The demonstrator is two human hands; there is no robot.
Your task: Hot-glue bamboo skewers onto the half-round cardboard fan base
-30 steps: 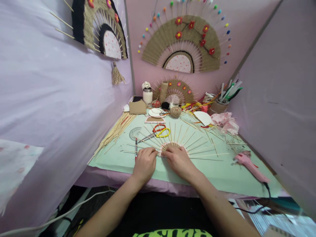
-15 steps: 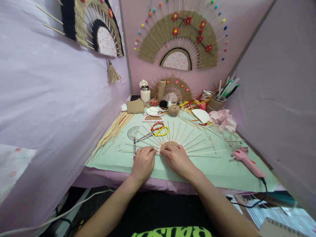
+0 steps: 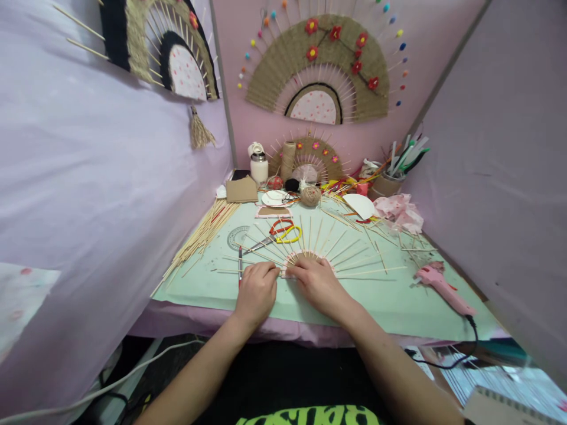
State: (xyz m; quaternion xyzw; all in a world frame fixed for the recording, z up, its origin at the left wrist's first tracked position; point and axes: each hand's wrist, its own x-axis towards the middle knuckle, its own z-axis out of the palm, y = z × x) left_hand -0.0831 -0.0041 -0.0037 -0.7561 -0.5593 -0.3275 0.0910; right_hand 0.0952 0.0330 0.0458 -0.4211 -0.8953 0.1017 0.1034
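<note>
A half-circle cardboard base [image 3: 305,256] with a spotted pink-and-white edge lies flat near the front of the table. Thin wooden sticks [image 3: 349,248] spread out from it like fan ribs. At the base's left corner my left hand [image 3: 257,292] is closed, its fingertips pinching the end of a low stick [image 3: 233,271]. My right hand [image 3: 318,286] bends over the base with fingers curled and pressed onto it, covering its middle. Scissors [image 3: 287,234] with red and yellow handles lie just behind the sticks. A pen [image 3: 240,265] lies left of my left hand.
A pink glue gun [image 3: 445,289] with a black cord lies at the right. Loose sticks [image 3: 199,239] are heaped at the left, beside a clear protractor [image 3: 238,237]. A twine ball [image 3: 310,196] and a white bottle [image 3: 259,168] stand at the back, below a hanging fan [image 3: 270,77].
The view has shifted very slightly. Both hands stay in place on the base and sticks, with barely any finger movement visible.
</note>
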